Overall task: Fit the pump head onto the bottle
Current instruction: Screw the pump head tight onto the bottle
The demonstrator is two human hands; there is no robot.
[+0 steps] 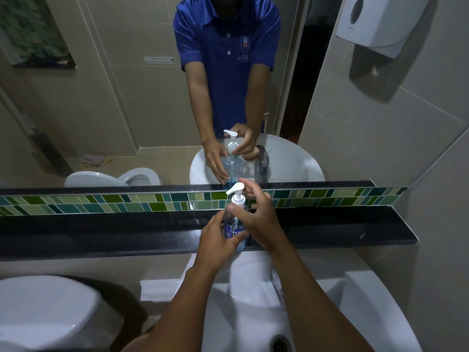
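Note:
A clear bottle with a blue label and a little blue liquid stands upright on the black stone ledge under the mirror. Its white pump head sits on the neck, nozzle pointing left. My left hand wraps around the bottle's lower body. My right hand has its fingers pinched around the white collar of the pump head, just below the nozzle. The mirror shows the same grip from the far side.
A white basin with a drain lies below my arms. The toilet stands at the lower left. A green tile strip runs behind the ledge. A paper towel dispenser hangs on the right wall.

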